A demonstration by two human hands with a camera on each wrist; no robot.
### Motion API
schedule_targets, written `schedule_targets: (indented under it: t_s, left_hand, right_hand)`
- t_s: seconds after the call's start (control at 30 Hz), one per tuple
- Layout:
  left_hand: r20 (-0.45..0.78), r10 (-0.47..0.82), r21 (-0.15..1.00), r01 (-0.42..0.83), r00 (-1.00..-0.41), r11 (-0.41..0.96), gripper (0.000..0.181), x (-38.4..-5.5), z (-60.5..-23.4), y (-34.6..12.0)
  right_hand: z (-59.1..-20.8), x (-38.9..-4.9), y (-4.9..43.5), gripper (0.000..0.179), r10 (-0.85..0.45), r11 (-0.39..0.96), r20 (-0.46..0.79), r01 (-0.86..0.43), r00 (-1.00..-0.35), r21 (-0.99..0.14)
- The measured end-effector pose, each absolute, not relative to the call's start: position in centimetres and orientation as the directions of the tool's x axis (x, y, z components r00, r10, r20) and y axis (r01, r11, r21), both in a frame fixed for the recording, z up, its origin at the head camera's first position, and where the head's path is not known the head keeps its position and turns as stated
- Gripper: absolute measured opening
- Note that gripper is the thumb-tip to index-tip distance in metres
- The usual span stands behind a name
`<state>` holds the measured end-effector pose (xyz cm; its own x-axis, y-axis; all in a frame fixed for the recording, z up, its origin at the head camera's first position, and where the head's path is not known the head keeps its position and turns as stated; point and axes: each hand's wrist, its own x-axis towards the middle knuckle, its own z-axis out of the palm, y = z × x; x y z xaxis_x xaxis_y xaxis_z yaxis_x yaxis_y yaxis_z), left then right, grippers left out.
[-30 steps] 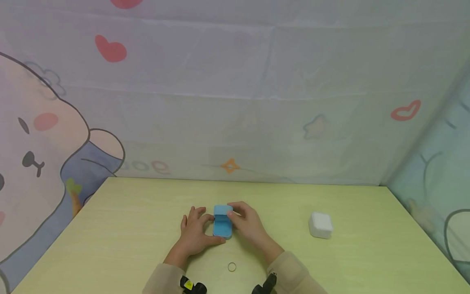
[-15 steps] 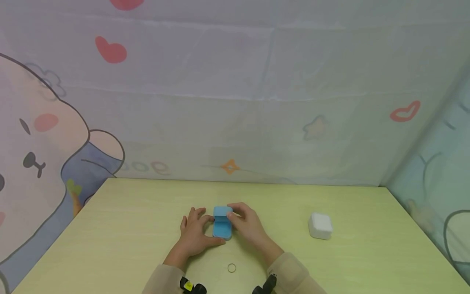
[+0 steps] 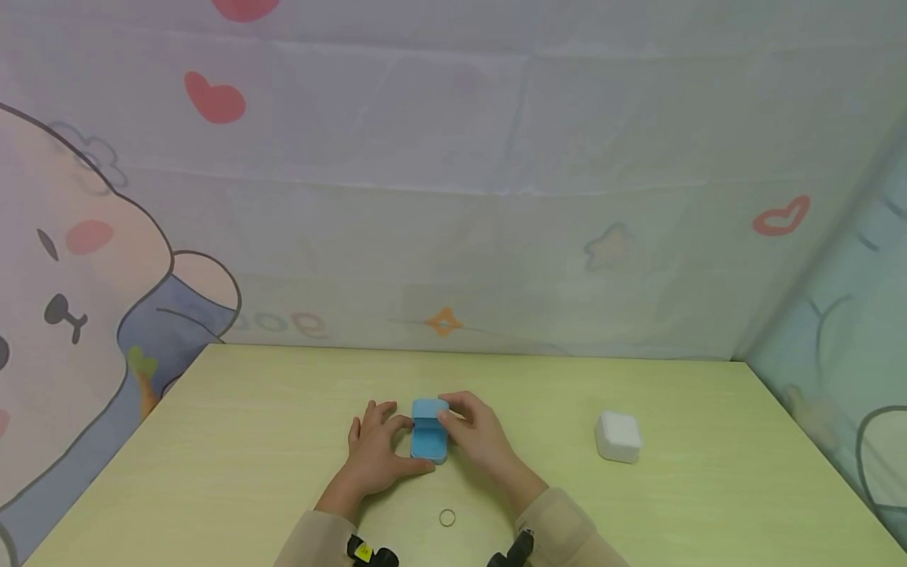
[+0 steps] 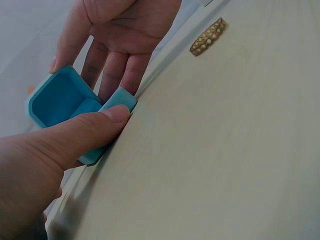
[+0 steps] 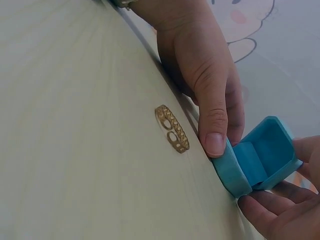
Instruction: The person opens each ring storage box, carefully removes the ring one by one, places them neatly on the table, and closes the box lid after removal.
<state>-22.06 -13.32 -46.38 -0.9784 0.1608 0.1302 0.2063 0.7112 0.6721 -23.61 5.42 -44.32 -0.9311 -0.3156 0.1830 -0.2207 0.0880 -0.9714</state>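
A small light-blue ring box stands on the table with its lid raised. Its inside shows bare blue lining in both wrist views. My left hand holds the base, the thumb lying along the front edge. On the other side, my right hand pinches the lid between thumb and fingers. Nearer to me, between my forearms, a gold openwork ring lies on the table, apart from both hands; the wrist views show the ring close to the box.
A white rounded box sits to the right on the pale yellow-green table. Behind the table hangs a printed cloth. Black wrist devices are strapped at both cuffs.
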Motion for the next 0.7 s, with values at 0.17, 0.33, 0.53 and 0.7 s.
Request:
schedule_targets:
  t_s: [0.17, 0.33, 0.53, 0.7]
  left_hand:
    - [0.137, 0.158, 0.672, 0.209, -0.978, 0.71, 0.059, -22.07, -46.38, -13.29]
    - [0.139, 0.159, 0.671, 0.211, -0.977, 0.711, 0.059, -22.1, -46.41, -13.28]
    - [0.135, 0.163, 0.673, 0.211, -0.977, 0.709, 0.058, -22.09, -46.43, -13.29]
    - [0.133, 0.162, 0.673, 0.209, -0.978, 0.709, 0.058, -22.12, -46.45, -13.29]
  right_hand:
    - [-44.37, -23.62, 5.45, 0.033, -0.316, 0.087, 0.191, -0.229, -0.929, -0.97]
    - [-44.47, -23.64, 5.47, 0.032, -0.32, 0.083, 0.198, -0.235, -0.927, -0.968]
    - [-44.61, -23.7, 5.49, 0.032, -0.326, 0.084, 0.198, -0.237, -0.925, -0.968]
    - [-44.64, -23.73, 5.52, 0.032, -0.328, 0.081, 0.201, -0.239, -0.923, -0.968]
